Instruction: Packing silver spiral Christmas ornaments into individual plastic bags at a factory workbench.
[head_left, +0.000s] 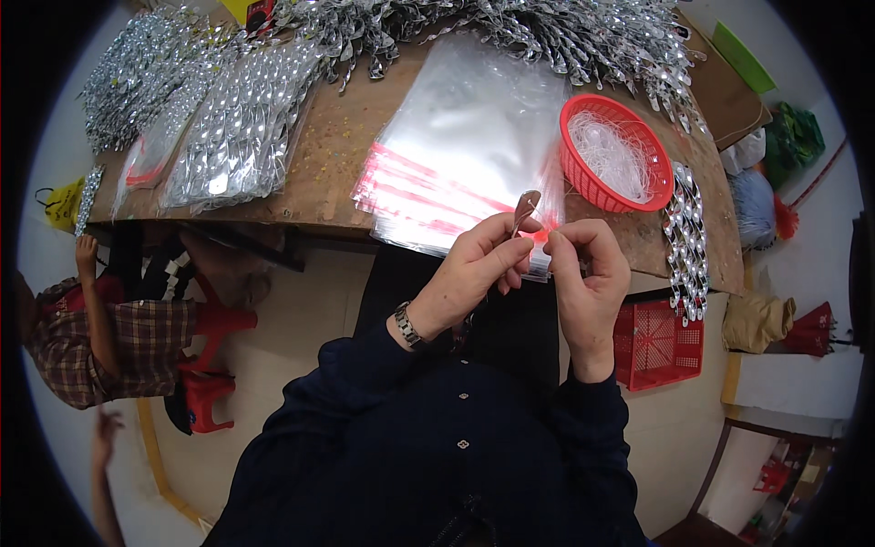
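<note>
- Dark buttoned top (463,444) lies nearest the camera, just below both hands.
- Between the two hands is a small shiny strip (526,208), its curved end standing above the left fingertips.
- Left hand (467,272): thumb and forefinger pinch the strip near its lower part, the other fingers curled beneath.
- Right hand (591,278): thumb and forefinger pressed together just beside the left fingertips; whether something fine is between them, I cannot tell.
- Judging by its look, the strip should be very light, thin and smooth, easily bent or creased and apt to slip; a fingertip pinch at one end, without squeezing the curve, seems the best hold.
- Just beyond the hands, clear plastic bags (483,109) with red bands lie stacked on the bench (337,137).
- Up and right of the right hand, a red basket (597,193) holds clear threads (606,150); farther right, silver strands (688,242) hang over the bench edge.
- Well beyond both hands, more silver strands (583,41) are heaped.
</note>
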{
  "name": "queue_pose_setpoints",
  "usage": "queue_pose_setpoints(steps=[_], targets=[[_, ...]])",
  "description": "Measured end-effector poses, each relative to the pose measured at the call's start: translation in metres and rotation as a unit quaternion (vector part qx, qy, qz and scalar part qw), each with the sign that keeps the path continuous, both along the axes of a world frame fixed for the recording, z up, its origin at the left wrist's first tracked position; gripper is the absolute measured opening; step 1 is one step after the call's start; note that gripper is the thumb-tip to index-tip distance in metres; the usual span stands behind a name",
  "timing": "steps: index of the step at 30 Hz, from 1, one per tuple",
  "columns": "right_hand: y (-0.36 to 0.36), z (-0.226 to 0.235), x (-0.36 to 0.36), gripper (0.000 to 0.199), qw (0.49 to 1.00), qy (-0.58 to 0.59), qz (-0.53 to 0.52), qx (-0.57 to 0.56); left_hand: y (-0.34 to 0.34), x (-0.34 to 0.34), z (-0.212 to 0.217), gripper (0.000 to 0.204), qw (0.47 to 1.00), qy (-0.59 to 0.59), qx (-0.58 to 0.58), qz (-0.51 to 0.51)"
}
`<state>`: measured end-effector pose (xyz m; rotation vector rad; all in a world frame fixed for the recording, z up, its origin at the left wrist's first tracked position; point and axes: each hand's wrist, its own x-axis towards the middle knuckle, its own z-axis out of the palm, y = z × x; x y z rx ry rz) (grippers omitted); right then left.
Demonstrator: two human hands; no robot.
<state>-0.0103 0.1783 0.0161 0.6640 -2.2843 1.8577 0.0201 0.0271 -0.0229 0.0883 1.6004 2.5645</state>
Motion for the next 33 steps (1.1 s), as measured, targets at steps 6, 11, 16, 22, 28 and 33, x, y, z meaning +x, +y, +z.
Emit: queue_pose_setpoints(steps=[6,11,16,22,28,33], targets=[[-0.0004,-0.0007,0.0000,0.003,1.000,-0.003,0.003,-0.009,0.0009,0.0010,-0.0004,0.029,1.000,-0.005,0.007,-0.002],[-0.0008,-0.0024,-0.0005,0.003,1.000,-0.010,0.007,-0.017,0.0020,0.0010,-0.0010,0.030,1.000,-0.003,-0.004,-0.003],[-0.0012,-0.0020,-0.0009,0.003,1.000,-0.004,0.003,-0.013,0.0025,0.0029,0.0011,0.031,1.000,-0.003,-0.008,-0.006],[-0.0027,0.0010,-0.0009,0.003,1.000,0.007,0.003,-0.004,0.0045,0.0048,0.0005,0.032,1.000,0.004,-0.011,-0.009],[0.0026,-0.0017,-0.0046,0.005,1.000,0.002,0.013,0.000,0.0071,0.0063,0.0051,0.029,0.999,0.010,-0.032,-0.029],[0.0008,0.0010,-0.0043,0.006,1.000,-0.013,0.018,0.009,0.0073,0.0096,0.0057,0.024,0.999,0.026,-0.036,-0.012]])
